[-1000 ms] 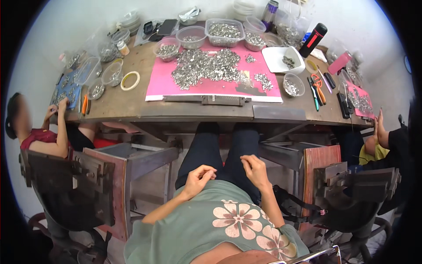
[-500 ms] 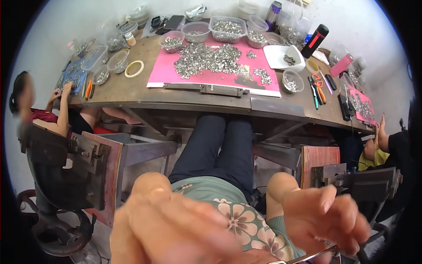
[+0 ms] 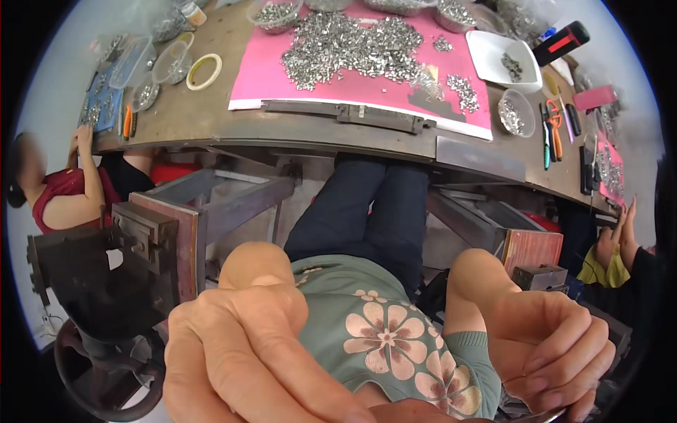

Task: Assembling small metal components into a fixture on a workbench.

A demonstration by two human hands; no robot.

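Note:
Both of my hands are raised close at the lower edge, well short of the table. My left hand (image 3: 243,345) is bent at the knuckles, its fingers pressed together and pointing down to the right; the fingertips are cut off, so whatever they hold is hidden. My right hand (image 3: 557,345) has its fingers curled in at the lower right. Under those fingertips shows a thin shiny rim of glasses (image 3: 553,417), which they appear to grip. Far from both hands, a heap of small silvery metal parts (image 3: 352,49) lies on a pink sheet (image 3: 261,84).
A dark metal bar (image 3: 381,116) lies along the sheet's front edge. Right of it stand a white tray (image 3: 486,67), a clear tub (image 3: 516,113) and orange-handled pliers (image 3: 555,127). A tape roll (image 3: 204,72) lies left. People sit at both sides, beside metal-framed stools (image 3: 204,204).
The view has tilted, so the table sits higher. My right fingers have curled in from a looser spread. My left hand, blurred before, is steadier and further left.

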